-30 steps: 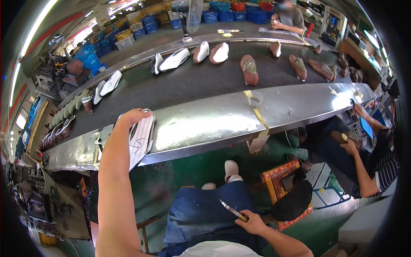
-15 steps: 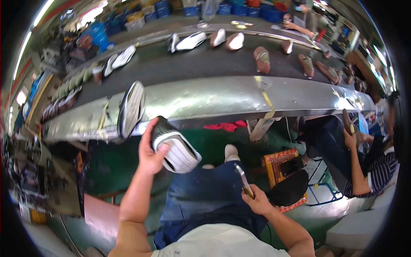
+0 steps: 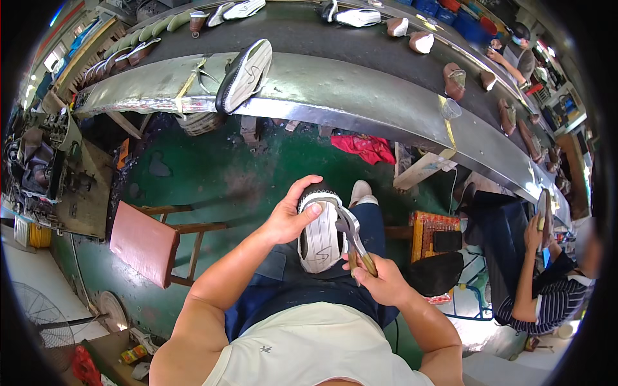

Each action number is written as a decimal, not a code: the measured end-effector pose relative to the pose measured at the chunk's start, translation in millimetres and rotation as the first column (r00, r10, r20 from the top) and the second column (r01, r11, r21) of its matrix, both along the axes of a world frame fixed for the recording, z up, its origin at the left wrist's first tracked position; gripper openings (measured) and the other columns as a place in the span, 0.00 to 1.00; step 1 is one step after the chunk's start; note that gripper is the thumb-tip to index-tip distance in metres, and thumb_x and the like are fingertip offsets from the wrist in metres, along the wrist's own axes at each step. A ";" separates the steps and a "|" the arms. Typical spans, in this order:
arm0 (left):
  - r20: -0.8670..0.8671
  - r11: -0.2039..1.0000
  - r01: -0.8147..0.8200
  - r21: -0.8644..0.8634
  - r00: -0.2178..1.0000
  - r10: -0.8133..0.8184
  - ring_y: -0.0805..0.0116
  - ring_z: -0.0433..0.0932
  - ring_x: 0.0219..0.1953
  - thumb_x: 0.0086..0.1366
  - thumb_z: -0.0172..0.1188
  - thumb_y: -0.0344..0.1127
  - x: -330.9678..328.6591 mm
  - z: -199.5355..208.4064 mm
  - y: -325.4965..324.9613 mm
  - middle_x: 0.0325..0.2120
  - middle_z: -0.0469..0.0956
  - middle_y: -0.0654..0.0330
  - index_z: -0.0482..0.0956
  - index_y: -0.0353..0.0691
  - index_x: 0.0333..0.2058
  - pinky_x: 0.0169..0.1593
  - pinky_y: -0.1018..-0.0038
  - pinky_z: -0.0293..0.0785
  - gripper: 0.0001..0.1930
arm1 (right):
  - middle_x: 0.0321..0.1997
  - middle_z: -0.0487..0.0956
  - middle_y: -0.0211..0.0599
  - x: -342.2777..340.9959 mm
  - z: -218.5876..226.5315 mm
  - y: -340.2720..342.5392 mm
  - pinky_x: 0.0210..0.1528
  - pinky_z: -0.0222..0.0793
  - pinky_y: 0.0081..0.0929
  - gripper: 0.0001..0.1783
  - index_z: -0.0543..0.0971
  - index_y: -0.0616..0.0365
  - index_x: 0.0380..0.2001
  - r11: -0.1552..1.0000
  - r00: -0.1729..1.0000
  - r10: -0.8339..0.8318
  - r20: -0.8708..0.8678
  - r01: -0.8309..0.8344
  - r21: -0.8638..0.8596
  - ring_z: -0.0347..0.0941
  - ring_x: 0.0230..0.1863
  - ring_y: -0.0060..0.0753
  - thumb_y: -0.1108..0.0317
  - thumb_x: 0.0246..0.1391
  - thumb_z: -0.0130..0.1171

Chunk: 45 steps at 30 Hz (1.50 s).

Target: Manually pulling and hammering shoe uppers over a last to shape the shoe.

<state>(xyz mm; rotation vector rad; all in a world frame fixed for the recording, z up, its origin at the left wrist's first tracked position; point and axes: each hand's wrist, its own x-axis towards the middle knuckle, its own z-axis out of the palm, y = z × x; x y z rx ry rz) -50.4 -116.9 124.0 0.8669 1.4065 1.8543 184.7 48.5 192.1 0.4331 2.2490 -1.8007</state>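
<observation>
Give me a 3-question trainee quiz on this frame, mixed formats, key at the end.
1. True or false: the left hand holds the white-soled shoe sole-up over the lap.
2. What does the right hand hold? A) a brush B) pincers C) a cloth
3. Fill in: a second shoe leans on the metal edge of the ____.

Key
1. True. The thumb presses on the sole.
2. B. The metal head of the pincers meets the shoe's rim; the hand is closed on the handles.
3. Conveyor. More shoes ride its dark belt beyond.
</observation>
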 end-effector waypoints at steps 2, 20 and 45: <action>-0.004 1.000 0.018 0.000 1.000 -0.018 0.69 0.66 0.62 0.72 0.61 0.38 1.0 -2.4 -4.1 0.61 0.64 0.60 0.62 0.46 0.68 0.67 0.69 0.62 0.29 | 0.41 0.83 0.34 -13.0 3.5 -1.8 0.46 0.73 0.25 0.18 0.76 0.63 0.56 0.998 1.000 0.009 0.016 -0.008 -0.070 0.77 0.40 0.24 0.64 0.68 0.54; -0.355 0.980 -0.177 -0.087 0.925 0.136 0.60 0.65 0.67 0.73 0.57 0.38 -32.6 -28.1 4.7 0.63 0.67 0.52 0.69 0.37 0.63 0.69 0.66 0.59 0.23 | 0.28 0.81 0.45 -87.2 -30.9 36.8 0.35 0.74 0.36 0.13 0.76 0.64 0.40 0.941 0.992 0.118 0.042 -0.125 0.315 0.79 0.27 0.42 0.63 0.65 0.57; 0.110 0.921 -0.323 -0.219 0.929 0.352 0.74 0.75 0.50 0.70 0.61 0.31 -14.4 -24.2 15.1 0.49 0.78 0.61 0.73 0.38 0.60 0.57 0.74 0.72 0.21 | 0.40 0.81 0.58 -81.6 -8.1 8.7 0.42 0.75 0.50 0.20 0.74 0.67 0.43 0.805 0.986 0.162 0.026 -0.147 0.575 0.79 0.39 0.63 0.55 0.69 0.52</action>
